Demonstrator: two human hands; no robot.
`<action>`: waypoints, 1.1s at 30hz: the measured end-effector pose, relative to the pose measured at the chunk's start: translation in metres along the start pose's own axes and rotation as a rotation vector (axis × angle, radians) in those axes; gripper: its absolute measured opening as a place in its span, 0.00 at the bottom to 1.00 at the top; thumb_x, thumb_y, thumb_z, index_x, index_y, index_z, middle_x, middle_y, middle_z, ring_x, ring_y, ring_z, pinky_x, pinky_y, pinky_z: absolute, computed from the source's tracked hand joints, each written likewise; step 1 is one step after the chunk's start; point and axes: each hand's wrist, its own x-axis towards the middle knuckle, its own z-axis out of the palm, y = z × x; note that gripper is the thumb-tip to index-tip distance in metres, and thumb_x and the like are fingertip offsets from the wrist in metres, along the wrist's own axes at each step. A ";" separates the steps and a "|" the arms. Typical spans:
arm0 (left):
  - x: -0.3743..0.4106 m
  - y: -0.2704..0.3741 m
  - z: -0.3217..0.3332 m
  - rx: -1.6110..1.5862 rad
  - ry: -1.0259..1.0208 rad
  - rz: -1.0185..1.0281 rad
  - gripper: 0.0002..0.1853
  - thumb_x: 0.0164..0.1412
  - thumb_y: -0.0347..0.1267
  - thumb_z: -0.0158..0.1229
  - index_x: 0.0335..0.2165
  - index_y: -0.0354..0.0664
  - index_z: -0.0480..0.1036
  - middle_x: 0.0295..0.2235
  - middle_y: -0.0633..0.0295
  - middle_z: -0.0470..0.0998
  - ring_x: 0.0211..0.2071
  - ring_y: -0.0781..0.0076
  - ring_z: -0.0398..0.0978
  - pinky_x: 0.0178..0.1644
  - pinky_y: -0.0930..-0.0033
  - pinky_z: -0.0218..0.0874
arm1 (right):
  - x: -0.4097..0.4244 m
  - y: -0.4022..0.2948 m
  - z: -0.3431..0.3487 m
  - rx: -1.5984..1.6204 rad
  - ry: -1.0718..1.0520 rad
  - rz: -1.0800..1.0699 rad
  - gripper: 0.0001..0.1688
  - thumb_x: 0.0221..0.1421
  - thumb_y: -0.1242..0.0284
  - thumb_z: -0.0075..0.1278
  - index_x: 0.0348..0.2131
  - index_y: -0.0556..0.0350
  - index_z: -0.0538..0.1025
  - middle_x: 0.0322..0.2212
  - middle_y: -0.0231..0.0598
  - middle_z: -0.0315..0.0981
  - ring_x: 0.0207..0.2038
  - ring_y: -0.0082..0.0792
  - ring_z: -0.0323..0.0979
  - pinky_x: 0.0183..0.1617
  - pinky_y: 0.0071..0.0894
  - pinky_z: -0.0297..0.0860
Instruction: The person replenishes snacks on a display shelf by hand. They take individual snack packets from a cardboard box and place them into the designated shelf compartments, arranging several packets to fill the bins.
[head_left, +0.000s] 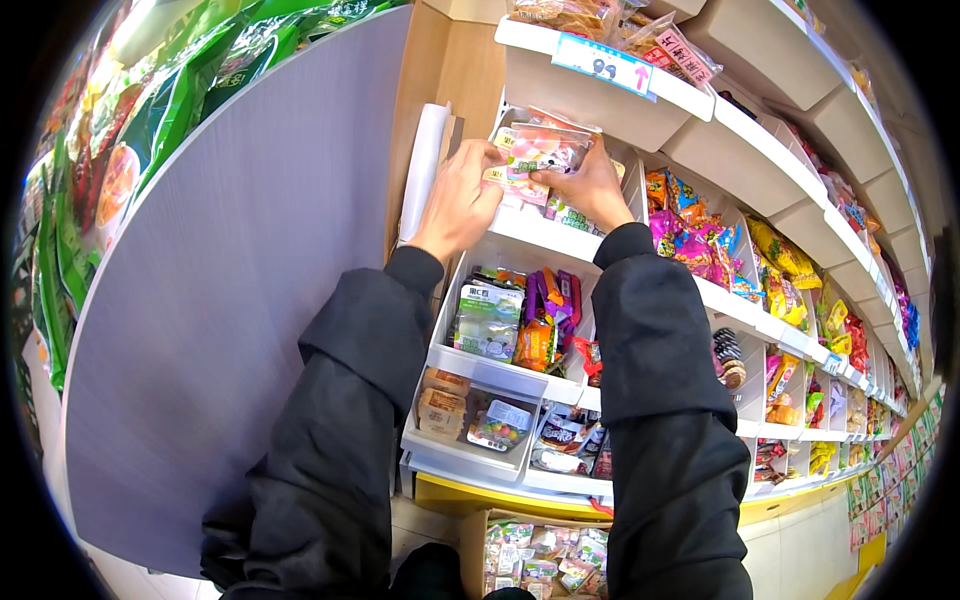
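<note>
Both hands are at the upper left bin of a white store shelf. My right hand (589, 187) is closed on a small clear-fronted snack packet (551, 148) with pink contents, its thumb on the lower edge. My left hand (465, 199) is at the left side of the packets, fingers bent, touching the edge of one with a pale label; whether it grips it cannot be told. More pink packets (525, 191) stand in the bin behind and below the hands. A green and white packet (487, 322) leans in the bin one level down.
A grey-purple partition panel (247, 247) rises close on the left. Above the hands juts a shelf edge (525, 37) with a price tag. Bins of bagged sweets (697, 240) run off to the right. A cardboard box (474, 555) of similar packets stands on the floor.
</note>
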 end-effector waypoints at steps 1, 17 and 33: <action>0.007 -0.004 0.004 0.062 -0.052 -0.004 0.27 0.46 0.33 0.47 0.47 0.34 0.63 0.47 0.45 0.68 0.51 0.50 0.63 0.59 0.51 0.46 | 0.001 0.005 0.000 0.025 0.003 -0.019 0.53 0.30 0.72 0.69 0.52 0.64 0.55 0.46 0.50 0.67 0.48 0.37 0.68 0.51 0.31 0.64; 0.070 -0.004 0.005 0.564 -0.662 -0.244 0.49 0.44 0.58 0.53 0.56 0.35 0.56 0.44 0.43 0.72 0.51 0.49 0.66 0.61 0.42 0.40 | 0.021 0.020 -0.008 -0.012 -0.208 -0.096 0.48 0.37 0.72 0.65 0.52 0.66 0.55 0.47 0.50 0.65 0.50 0.37 0.66 0.55 0.31 0.61; 0.057 -0.014 0.024 0.669 -0.195 0.070 0.23 0.47 0.35 0.58 0.40 0.28 0.70 0.27 0.50 0.77 0.36 0.53 0.75 0.38 0.56 0.66 | 0.095 0.070 0.026 -0.411 -0.203 0.036 0.51 0.37 0.57 0.64 0.53 0.68 0.60 0.49 0.52 0.64 0.53 0.41 0.62 0.56 0.31 0.59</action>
